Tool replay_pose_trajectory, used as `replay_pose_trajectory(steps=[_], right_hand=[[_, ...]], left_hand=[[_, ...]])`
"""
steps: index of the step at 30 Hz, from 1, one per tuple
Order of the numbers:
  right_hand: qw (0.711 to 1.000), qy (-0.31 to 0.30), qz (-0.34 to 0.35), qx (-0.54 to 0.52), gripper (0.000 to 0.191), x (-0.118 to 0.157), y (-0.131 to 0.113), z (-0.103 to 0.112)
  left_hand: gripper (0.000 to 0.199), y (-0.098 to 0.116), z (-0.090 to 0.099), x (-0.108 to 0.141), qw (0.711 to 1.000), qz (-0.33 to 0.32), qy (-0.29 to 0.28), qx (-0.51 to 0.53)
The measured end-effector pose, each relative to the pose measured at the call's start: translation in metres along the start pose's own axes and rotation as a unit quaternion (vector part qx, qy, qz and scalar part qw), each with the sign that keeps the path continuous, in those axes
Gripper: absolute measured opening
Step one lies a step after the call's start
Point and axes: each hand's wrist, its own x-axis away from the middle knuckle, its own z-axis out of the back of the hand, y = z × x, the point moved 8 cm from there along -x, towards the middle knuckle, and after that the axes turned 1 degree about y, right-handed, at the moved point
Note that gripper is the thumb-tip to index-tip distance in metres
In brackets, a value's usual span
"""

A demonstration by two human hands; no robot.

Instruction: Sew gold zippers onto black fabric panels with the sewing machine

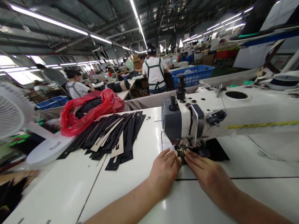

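Note:
A white and grey sewing machine (173, 119) stands on the white table, its needle area just above my fingertips. Black material (216, 149) lies flat under the machine head and extends to its right. My left hand (165, 169) rests at the left of the needle area, fingers bent and pressed together on the near edge of the black material. From the right, my right hand (206, 171) lies with its fingers stretched out flat, the tips on the same dark piece. Part of the piece is hidden by the fingers and the presser foot.
Black and beige slotted strips (127, 137) are heaped on the table (70, 183) at the left, beside a red plastic bag (70, 119). A white fan (44, 149) stands further left. People and a blue basket (191, 76) are beyond the table.

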Motion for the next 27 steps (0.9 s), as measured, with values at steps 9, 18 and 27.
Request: replay_pose_trajectory(steps=[9, 18, 27], right_hand=[[0.999, -0.014, -0.027, -0.017, 0.037, -0.01, 0.01, -0.004], [0.997, -0.042, -0.063, -0.03, 0.036, -0.009, 0.018, -0.011], [0.997, -0.027, -0.059, -0.028, 0.031, -0.01, 0.021, -0.01]], left_hand=[[0.021, -0.008, -0.009, -0.009, 0.999, -0.025, -0.03, -0.005], [0.018, -0.014, -0.014, -0.006, 0.999, -0.005, -0.039, 0.015], [0.012, -0.015, -0.019, -0.007, 0.999, 0.004, -0.046, 0.011]])
